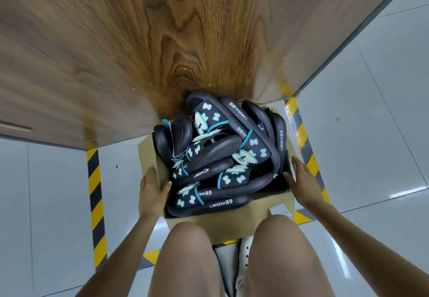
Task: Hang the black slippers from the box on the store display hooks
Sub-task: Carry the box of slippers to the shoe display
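Note:
An open cardboard box sits on the floor in front of my knees, heaped with several black slippers that carry pale blue bow prints and white LANGSHA lettering. My left hand grips the box's left wall, thumb inside over the rim and fingers outside. My right hand lies against the box's right wall with fingers nearly straight, the thumb at the inner edge. No display hooks are in view.
A wood-grain panel rises directly behind the box and fills the upper frame. Yellow-and-black hazard tape marks the white tiled floor around its base. My bare knees and a white shoe are below the box.

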`<action>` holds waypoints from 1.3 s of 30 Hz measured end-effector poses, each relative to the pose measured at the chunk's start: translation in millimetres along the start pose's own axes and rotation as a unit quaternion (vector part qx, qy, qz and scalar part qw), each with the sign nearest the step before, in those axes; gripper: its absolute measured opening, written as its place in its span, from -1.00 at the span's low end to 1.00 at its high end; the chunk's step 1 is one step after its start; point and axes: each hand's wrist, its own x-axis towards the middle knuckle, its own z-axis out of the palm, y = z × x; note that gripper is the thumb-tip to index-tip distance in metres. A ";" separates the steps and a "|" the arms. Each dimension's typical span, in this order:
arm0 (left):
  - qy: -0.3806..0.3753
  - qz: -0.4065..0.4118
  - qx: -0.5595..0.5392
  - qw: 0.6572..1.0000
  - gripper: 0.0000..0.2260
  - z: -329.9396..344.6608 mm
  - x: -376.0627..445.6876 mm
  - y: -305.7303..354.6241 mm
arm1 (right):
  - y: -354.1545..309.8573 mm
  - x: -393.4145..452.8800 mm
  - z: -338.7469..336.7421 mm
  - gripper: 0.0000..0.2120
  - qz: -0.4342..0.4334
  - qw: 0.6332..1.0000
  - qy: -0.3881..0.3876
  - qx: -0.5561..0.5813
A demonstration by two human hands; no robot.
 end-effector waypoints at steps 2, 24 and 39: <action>0.016 -0.023 -0.036 0.999 -0.39 5.4 8.7 -3.9 | 2.7 7.7 7.3 -0.51 0.010 0.999 0.028 0.045; 0.181 -0.033 -0.127 0.975 -0.56 32.2 16.2 -1.9 | 13.4 -2.6 20.3 -0.79 -0.005 0.953 0.135 0.272; 0.141 0.043 -0.078 0.986 -0.52 -37.3 -64.7 59.0 | 5.1 -111.5 -57.9 -0.84 0.112 0.944 0.183 0.249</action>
